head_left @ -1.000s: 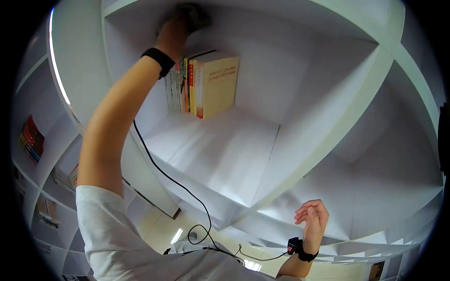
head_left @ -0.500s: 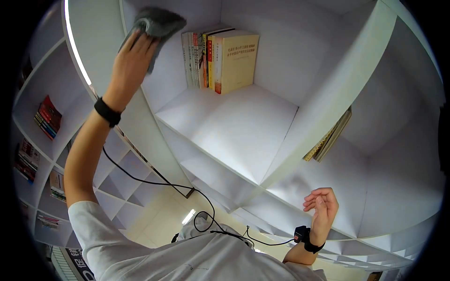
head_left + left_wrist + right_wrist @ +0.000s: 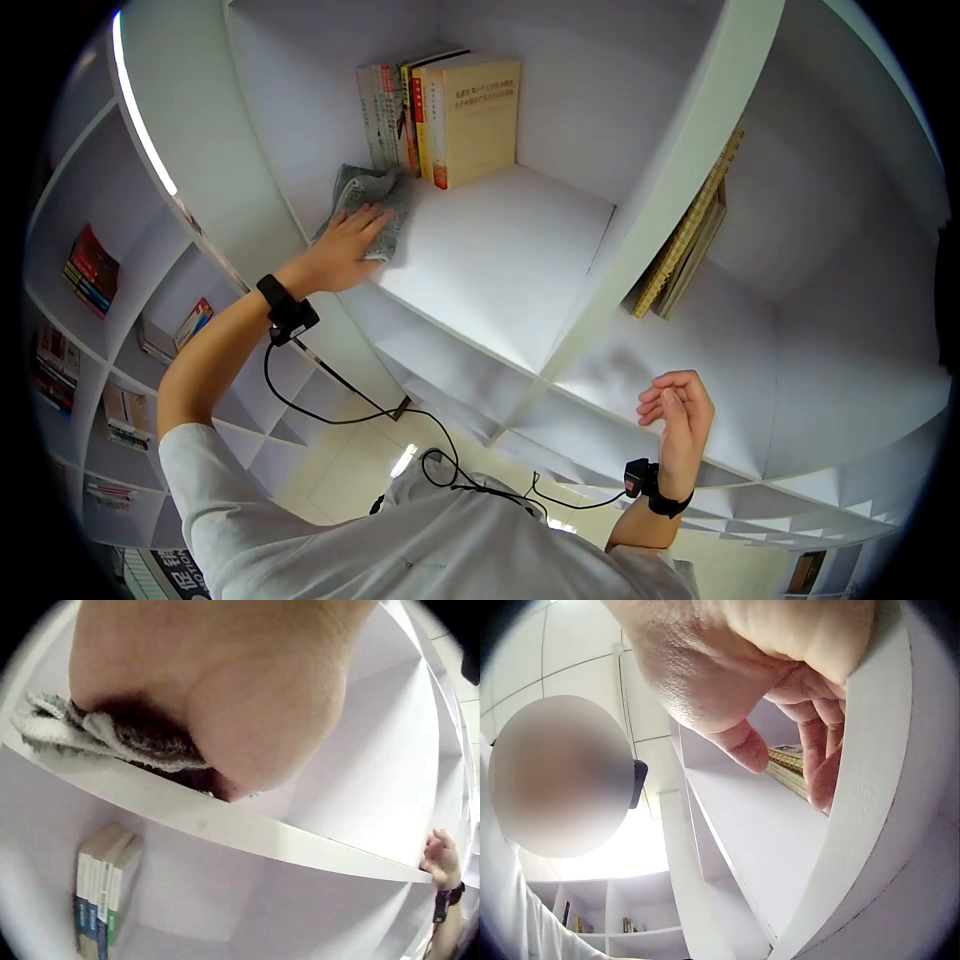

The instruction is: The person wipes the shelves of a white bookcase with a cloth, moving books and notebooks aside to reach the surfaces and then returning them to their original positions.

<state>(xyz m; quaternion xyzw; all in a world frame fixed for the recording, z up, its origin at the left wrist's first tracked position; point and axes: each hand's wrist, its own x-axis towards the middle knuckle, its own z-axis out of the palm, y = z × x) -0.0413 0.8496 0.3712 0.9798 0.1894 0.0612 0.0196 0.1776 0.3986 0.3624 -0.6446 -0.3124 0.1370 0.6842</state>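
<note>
With fingers laid out flat, my left hand (image 3: 345, 252) presses a grey fluffy cloth (image 3: 372, 188) onto the white shelf board (image 3: 500, 260), at its left front corner. The left wrist view shows the cloth (image 3: 56, 727) bunched under the palm at the board's front edge; the fingertips are hidden there. Right behind the cloth stands a row of books (image 3: 482, 120), upright against the compartment's left side. My right hand (image 3: 685, 412) holds nothing, its fingers loosely bent, close to the front edge of the neighbouring compartment on the right.
An upright divider (image 3: 665, 180) parts the two compartments. Ring-bound books (image 3: 690, 240) lean in the right one. White books (image 3: 101, 892) stand in a compartment below. A black cable (image 3: 330, 418) hangs from the left wrist across the body. More bookshelves (image 3: 110, 340) line the left.
My left hand has come out from the upper left of the compartment, swung down past its side, and brought the cloth onto the shelf board. The right hand has hardly moved.
</note>
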